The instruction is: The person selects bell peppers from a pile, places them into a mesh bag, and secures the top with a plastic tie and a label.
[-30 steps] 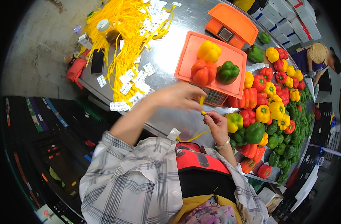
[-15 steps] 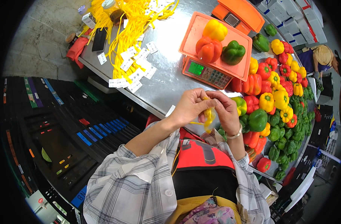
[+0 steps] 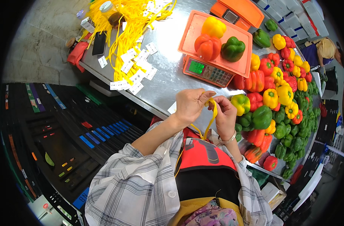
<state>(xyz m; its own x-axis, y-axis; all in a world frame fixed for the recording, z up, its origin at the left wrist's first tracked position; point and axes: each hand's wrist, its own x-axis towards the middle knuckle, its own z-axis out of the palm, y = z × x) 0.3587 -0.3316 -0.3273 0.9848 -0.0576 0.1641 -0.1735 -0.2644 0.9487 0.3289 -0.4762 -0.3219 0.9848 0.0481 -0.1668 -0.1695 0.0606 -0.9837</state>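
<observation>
OK so a flat yellow strap (image 3: 214, 115) is held up in front of the body, right between the two hands. Its upper part is pinched by the left grip (image 3: 190, 106), thumb pressed against finger, and the strap is pinched by the right grip (image 3: 225, 113) just beside that, fingertips almost meeting. Exactly which bit is held by which finger can't be told, it's pretty small there.

Direction-wise, the long axis isn't kept straight. From the pinch the strap is hung down toward the body, slanted a bit left, then bent sharply just above the red-and-black apron (image 3: 206, 156) and led back up and left until it's hidden by the left wrist. A white tag (image 3: 172, 108) can be seen just left of that wrist, though whether it's joined to the strap can't be told.

Beyond both grips, an orange scale (image 3: 207, 71) is set on the metal counter (image 3: 166, 71), with a yellow pepper (image 3: 213, 27), a red pepper (image 3: 207, 47) and a green pepper (image 3: 233, 49) placed on top. A pile of tagged yellow straps (image 3: 119, 41) is spread well ahead and left of the left grip. More peppers (image 3: 270, 98) are heaped right of the right grip.
</observation>
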